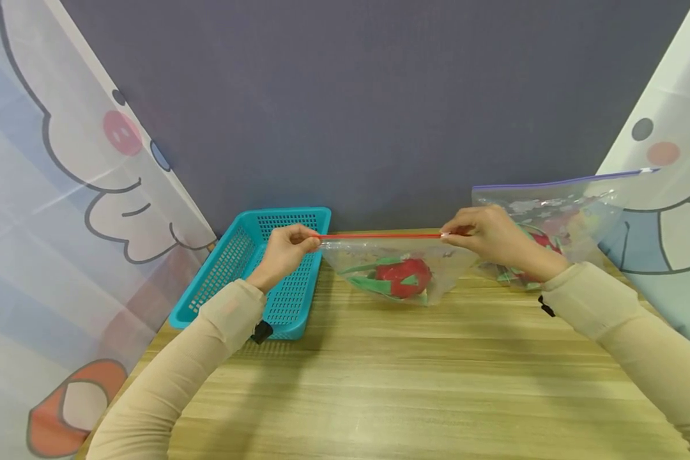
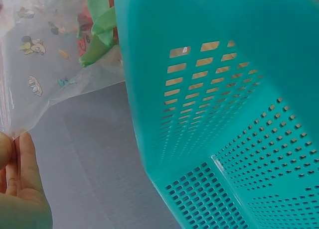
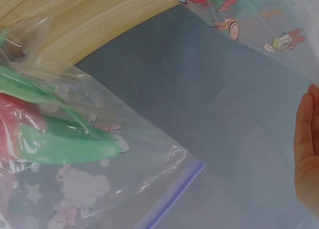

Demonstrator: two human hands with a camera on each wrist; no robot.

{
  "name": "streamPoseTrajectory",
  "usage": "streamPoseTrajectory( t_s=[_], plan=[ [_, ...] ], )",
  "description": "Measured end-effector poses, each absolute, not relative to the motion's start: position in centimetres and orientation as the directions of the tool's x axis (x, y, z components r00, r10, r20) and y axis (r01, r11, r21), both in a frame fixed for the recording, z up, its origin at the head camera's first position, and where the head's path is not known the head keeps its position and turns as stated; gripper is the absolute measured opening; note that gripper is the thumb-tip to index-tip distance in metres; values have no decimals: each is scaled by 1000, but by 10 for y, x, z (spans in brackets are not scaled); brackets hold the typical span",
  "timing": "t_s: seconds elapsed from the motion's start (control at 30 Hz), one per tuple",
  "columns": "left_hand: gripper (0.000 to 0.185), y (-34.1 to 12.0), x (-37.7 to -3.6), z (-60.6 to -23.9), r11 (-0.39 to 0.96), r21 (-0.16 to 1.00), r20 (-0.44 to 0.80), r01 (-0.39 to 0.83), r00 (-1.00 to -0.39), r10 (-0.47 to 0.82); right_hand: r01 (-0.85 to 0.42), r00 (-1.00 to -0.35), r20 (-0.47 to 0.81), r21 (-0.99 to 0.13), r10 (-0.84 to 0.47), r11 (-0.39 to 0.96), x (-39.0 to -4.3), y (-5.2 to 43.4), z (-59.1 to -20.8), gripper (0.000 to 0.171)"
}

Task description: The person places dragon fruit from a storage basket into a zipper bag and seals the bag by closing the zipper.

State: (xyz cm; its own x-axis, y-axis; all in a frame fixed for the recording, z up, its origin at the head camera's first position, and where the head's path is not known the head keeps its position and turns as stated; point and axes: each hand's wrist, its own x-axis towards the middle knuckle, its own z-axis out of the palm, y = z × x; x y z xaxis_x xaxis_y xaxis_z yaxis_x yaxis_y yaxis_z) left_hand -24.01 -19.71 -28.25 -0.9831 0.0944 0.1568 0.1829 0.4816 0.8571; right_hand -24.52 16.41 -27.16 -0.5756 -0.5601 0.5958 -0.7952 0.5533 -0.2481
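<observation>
A clear zip bag (image 1: 345, 252) with a red zip strip is stretched between my two hands above the table. Inside it lies a red fruit with green leaf-like tips (image 1: 404, 277), resembling a dragon fruit. My left hand (image 1: 287, 252) pinches the left end of the strip between thumb and finger. At the other end, my right hand (image 1: 485, 236) pinches the strip at a small white slider. Cartoon prints show on the bag in the left wrist view. Behind my right hand stands a second clear zip bag (image 3: 144, 174) with a purple strip, holding a similar red and green item.
A turquoise perforated basket (image 1: 307, 300) stands on the wooden table (image 1: 379, 383), just beyond and below my left hand. A dark grey panel (image 1: 368, 115) rises behind the table. Cartoon-printed sheets (image 1: 63, 191) hang at both sides.
</observation>
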Motion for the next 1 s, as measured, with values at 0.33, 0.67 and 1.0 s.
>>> streamPoseTrajectory(
  t_s=[0.33, 0.67, 1.0],
  plan=[
    [13, -200, -240, -285, 478, 855, 164, 200, -979, 117, -801, -556, 622, -227, -551, 554, -246, 173, -278, 8],
    [15, -202, -241, -286, 459, 865, 161, 202, -979, 128, -790, -570, 623, -237, -536, 565, -244, 179, -279, 8],
    [15, -202, -244, -287, 456, 868, 159, 197, -980, 121, -767, -601, 596, -243, -533, 594, -239, 190, -279, 9]
  ],
)
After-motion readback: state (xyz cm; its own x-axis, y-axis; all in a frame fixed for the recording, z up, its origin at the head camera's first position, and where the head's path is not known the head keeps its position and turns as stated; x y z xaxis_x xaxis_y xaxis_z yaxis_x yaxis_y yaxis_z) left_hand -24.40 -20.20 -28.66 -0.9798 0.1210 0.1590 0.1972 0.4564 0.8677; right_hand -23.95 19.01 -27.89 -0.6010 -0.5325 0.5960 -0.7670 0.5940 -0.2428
